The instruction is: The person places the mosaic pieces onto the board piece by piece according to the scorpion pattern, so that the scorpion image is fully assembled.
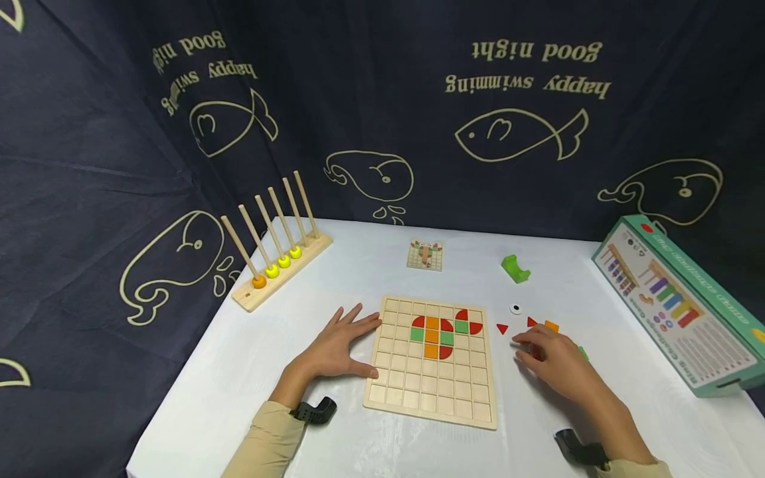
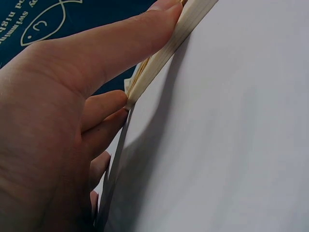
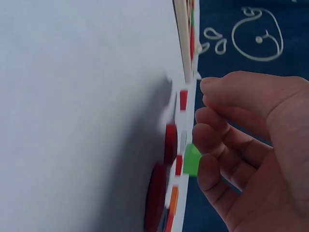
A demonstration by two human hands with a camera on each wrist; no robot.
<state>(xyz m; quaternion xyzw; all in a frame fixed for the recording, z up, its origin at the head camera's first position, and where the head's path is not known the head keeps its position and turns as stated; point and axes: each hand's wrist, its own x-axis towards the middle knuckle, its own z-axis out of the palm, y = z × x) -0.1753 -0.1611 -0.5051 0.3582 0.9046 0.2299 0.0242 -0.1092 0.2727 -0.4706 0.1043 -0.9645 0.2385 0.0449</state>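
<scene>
A wooden grid board (image 1: 429,383) lies flat, with red, orange and green pieces grouped in its upper cells. My left hand (image 1: 335,348) is spread at its left edge, thumb and fingertips touching the rim; the left wrist view shows the thumb on the board's side (image 2: 159,63). To the right of the board, my right hand (image 1: 556,362) hovers low above the table, fingers loosely bent and thumb apart. In the right wrist view, nothing is between the fingers of that hand (image 3: 256,140); red pieces (image 3: 170,144) lie beside it. Some pieces are partly hidden under the hand.
A small pattern card (image 1: 425,255) lies behind the board. Back left stands a peg rack (image 1: 281,275) with orange and yellow beads. A green curved block (image 1: 514,269), a white ring (image 1: 515,309) and a red triangle (image 1: 502,328) are right of the board; a box (image 1: 681,305) stands far right.
</scene>
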